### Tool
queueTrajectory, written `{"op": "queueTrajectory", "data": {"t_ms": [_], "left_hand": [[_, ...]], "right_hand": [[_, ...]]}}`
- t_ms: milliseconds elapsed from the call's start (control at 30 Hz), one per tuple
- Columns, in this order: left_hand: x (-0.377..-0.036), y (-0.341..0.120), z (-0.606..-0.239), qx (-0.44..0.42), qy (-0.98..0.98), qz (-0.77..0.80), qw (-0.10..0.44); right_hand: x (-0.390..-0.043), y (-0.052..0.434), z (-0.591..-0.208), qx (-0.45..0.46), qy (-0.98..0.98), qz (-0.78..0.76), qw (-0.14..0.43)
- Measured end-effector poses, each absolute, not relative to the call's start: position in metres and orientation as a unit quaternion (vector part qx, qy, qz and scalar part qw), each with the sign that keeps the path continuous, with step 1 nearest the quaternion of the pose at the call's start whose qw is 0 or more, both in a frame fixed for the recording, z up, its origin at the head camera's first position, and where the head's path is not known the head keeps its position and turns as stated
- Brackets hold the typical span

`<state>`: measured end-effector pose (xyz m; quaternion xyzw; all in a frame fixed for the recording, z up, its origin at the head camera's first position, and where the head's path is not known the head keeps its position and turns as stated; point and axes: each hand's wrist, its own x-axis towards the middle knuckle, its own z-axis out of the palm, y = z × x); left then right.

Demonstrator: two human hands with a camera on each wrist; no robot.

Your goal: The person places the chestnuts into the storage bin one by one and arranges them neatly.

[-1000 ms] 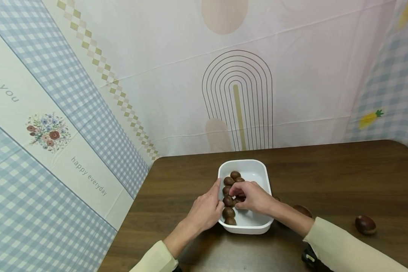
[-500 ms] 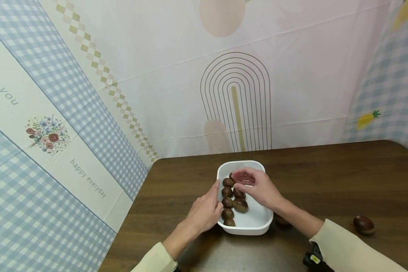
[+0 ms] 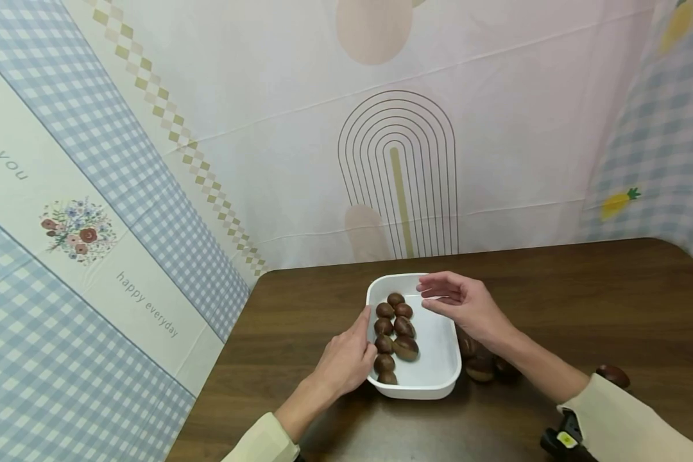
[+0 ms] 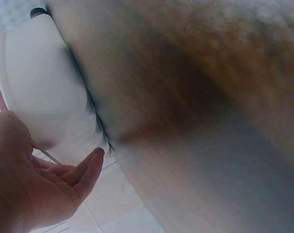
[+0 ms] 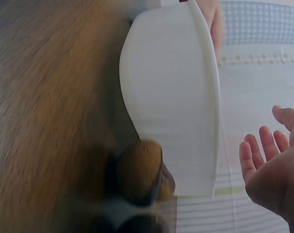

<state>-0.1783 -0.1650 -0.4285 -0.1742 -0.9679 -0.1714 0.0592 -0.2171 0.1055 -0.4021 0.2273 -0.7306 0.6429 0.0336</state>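
my right hand hangs empty over the dish, loose chestnuts lie behind and below it

my right hand [image 3: 464,305] hovers above the far right corner of the white dish [image 3: 441,378], fingers loosely spread and pointing left, nothing in them. the right wrist view shows the same: an open palm, fingers apart, clear of the dish wall [image 5: 171,97].

my left hand [image 3: 346,359] rests against the dish's left wall with straight fingers laid along the rim, steadying it, not curled round anything. in the left wrist view the palm is open beside the white wall [image 4: 35,87].

inside the dish, the chestnuts in the dish [image 3: 394,337] sit in two short rows hugging the left side, running near to far along the dish's long axis. the right half of the floor is bare white.

the loose chestnuts [image 3: 480,366] lie on the brown table [image 3: 554,289] just outside the dish's right wall, toward me from my right hand and partly under my right forearm. one more chestnut [image 3: 612,374] sits well apart to the right, near my sleeve. the right wrist view shows a loose chestnut [image 5: 139,170] close beside the dish's outer wall.

so the loose ones lie back and down from my right palm, on my right side; the right hand is by far the nearer, with the dish between them and my left. i judge the reach would go back toward me and down, over the right rim.
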Motion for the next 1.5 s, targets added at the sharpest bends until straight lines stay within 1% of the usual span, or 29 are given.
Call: {"op": "queueTrajectory", "data": {"t_ms": [300, 600, 800, 933, 1233, 1500], "left_hand": [[-0.178, -0.166, -0.428, -0.173, -0.968, -0.175, 0.058], [-0.177, -0.165, -0.427, -0.173, -0.967, -0.178, 0.055], [-0.177, -0.164, -0.427, -0.171, -0.967, -0.181, 0.051], [-0.178, -0.164, -0.428, -0.172, -0.967, -0.179, 0.053], [-0.178, -0.165, -0.428, -0.172, -0.967, -0.178, 0.056], [-0.176, -0.165, -0.427, -0.17, -0.968, -0.178, 0.05]], "right_hand": [[-0.211, 0.145, -0.403, 0.219, -0.722, 0.656, 0.031], [-0.196, 0.193, -0.404, 0.199, -0.732, 0.65, 0.044], [-0.182, 0.233, -0.408, 0.195, -0.739, 0.645, 0.031], [-0.175, 0.256, -0.414, 0.168, -0.756, 0.632, 0.027], [-0.16, 0.297, -0.436, 0.113, -0.824, 0.555, -0.017], [-0.149, 0.314, -0.454, 0.071, -0.853, 0.515, -0.054]]}}
